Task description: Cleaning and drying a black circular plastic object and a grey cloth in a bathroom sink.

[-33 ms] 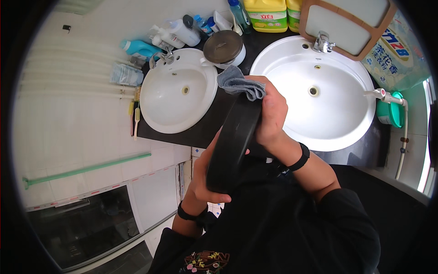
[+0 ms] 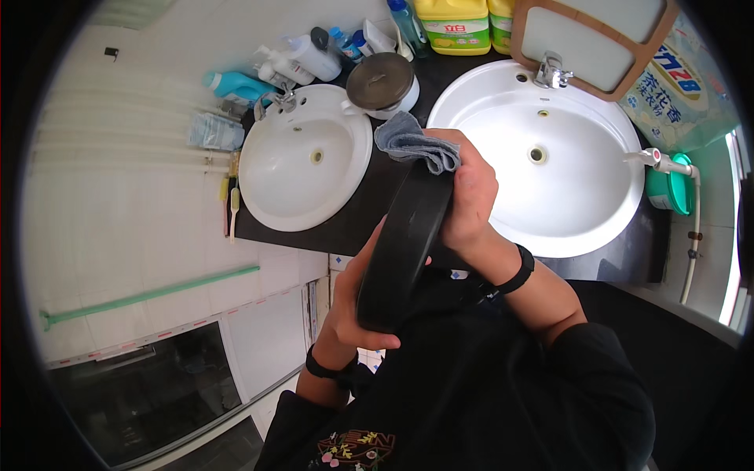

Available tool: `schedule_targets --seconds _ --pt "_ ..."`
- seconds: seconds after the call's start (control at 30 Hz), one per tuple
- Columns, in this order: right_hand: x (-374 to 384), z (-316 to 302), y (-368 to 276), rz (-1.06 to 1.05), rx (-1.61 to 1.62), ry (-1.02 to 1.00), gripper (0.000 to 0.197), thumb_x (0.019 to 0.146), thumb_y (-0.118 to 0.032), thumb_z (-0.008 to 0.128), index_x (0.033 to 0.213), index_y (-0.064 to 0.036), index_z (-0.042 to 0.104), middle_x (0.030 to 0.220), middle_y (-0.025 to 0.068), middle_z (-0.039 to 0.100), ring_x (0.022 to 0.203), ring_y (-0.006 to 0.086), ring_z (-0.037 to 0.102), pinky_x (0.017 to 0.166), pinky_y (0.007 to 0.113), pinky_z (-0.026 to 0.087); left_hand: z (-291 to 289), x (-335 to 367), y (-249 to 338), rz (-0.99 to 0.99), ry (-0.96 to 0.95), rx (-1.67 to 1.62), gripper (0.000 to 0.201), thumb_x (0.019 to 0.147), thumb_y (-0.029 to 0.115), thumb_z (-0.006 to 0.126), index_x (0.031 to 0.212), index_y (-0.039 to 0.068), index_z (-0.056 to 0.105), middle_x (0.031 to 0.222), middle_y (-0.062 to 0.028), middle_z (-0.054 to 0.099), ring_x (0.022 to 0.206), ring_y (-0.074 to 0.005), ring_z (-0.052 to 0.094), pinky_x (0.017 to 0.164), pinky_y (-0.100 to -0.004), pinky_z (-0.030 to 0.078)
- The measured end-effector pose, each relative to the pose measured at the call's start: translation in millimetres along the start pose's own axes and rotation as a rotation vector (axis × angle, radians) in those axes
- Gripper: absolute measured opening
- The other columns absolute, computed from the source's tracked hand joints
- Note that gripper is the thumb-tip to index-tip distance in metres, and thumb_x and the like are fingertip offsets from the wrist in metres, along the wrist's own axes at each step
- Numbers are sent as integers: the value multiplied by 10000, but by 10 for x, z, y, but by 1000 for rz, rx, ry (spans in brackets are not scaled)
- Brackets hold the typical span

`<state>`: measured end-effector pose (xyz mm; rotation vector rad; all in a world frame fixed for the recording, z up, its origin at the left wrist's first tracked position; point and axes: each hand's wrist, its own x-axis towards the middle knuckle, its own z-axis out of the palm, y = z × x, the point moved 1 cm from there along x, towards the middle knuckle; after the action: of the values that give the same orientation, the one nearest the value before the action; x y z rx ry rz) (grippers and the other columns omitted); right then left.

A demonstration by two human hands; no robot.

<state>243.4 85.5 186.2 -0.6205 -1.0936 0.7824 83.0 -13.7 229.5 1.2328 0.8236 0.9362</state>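
Note:
Held up on edge in front of my chest is a black pan [image 2: 404,243], seen mostly from its smooth curved side; its inside and any handle are hidden. My left hand [image 2: 353,306] grips its lower left edge, thumb lying along the bottom. A folded grey cloth [image 2: 416,145] wraps over the top edge. My right hand [image 2: 471,192] presses that cloth against the pan from the right, with its fingertips partly hidden behind the cloth. Both hands are closed.
Beyond the hands, a large white washbasin [image 2: 581,188] and a smaller one [image 2: 306,184] sit in a black countertop [image 2: 290,239]. Between them stands a lidded pot [image 2: 382,82]. Bottles [image 2: 294,63], yellow jugs [image 2: 453,27] and a wood-framed board [image 2: 593,43] line the back.
The view has shifted very slightly, so the basins appear a little further left. Both hands keep their hold on the pan and cloth, almost unmoved.

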Motion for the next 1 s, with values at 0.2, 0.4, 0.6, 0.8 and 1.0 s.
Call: schedule_targets --seconds 0.2,0.4,0.6,0.8,1.0 --pt "119 -23 -125 -221 -81 38 536 989 -398 367 1020 74 619 958 205 650 834 309 626 756 352 487 -146 124 158 -34 -198 113 1192 562 324 850 1461 -132 214 1516 -294 263 1390 -340 341 1125 -432 249" --pt "24 290 -106 -284 -114 111 594 958 -482 399 1025 67 616 980 215 648 855 349 625 774 391 488 -546 96 272 -21 -290 139 1204 549 323 858 1466 -122 217 1459 -286 358 1305 -337 451 1074 -410 344" --pt "-38 576 -20 -425 -299 85 573 949 -493 417 1006 35 631 959 185 660 854 348 624 799 405 470 -844 64 271 -15 -272 0 1202 526 287 855 1455 -140 223 1346 -255 492 1162 -312 576 997 -383 438" --pt "-163 825 -51 -470 -334 105 508 937 -456 451 992 10 643 931 154 662 837 330 626 782 405 466 -1097 -33 365 -51 -309 9 1183 509 286 835 1442 -149 252 1305 -237 521 1131 -300 591 985 -365 441" --pt "-191 895 -127 -566 -417 101 399 879 -366 503 954 -4 652 922 136 664 822 311 623 773 411 464 -1161 -76 421 -94 -302 41 1156 500 306 831 1420 -151 301 1246 -218 566 1126 -277 590 992 -345 425"
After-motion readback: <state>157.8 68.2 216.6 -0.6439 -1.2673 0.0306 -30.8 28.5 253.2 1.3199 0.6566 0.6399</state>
